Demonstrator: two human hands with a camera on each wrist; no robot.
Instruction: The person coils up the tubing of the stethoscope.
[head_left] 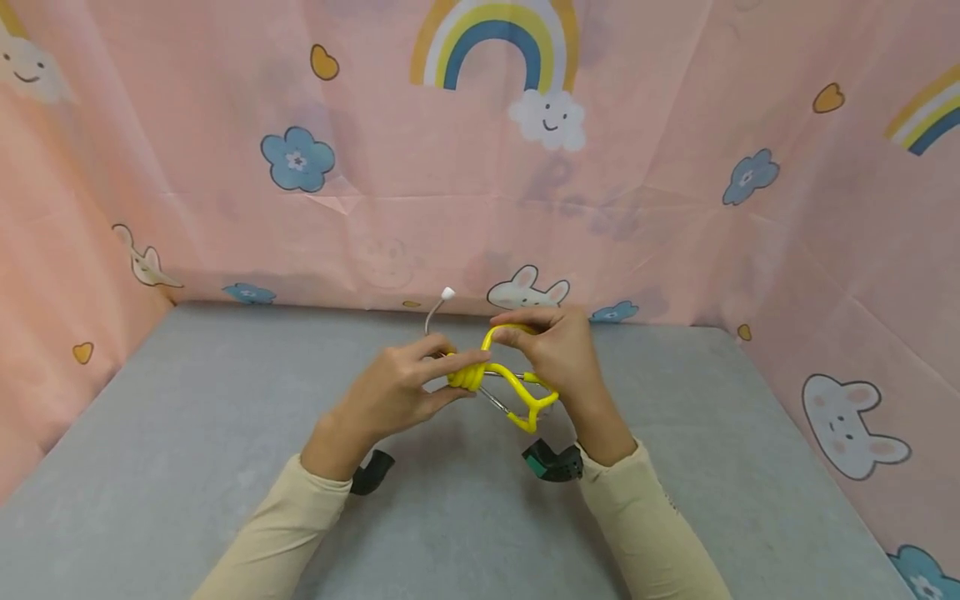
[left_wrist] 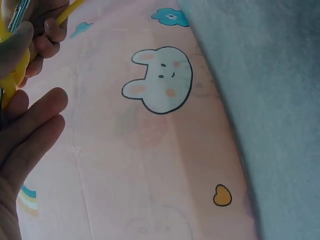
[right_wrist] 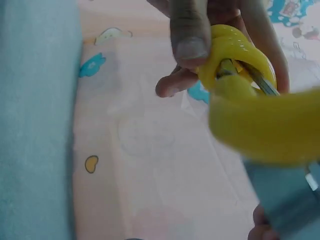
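Note:
A stethoscope with yellow tubing (head_left: 534,404) is held up above the table between both hands. Several turns of the tube form a coil (head_left: 467,377) around its metal ear tubes. My left hand (head_left: 397,383) grips this coil between thumb and fingers. To the right, my right hand (head_left: 562,354) pinches a raised loop of the tube. One white ear tip (head_left: 447,293) sticks up beyond the left hand on a bent metal tube. In the right wrist view, the ear tubes pass through the yellow coil (right_wrist: 235,47); the chest piece cannot be made out.
A grey table (head_left: 225,500) lies under the hands. Behind it and along both sides hangs a pink curtain (head_left: 420,208) printed with rainbows, rabbits and flowers. Dark wrist devices (head_left: 553,462) show beneath both wrists.

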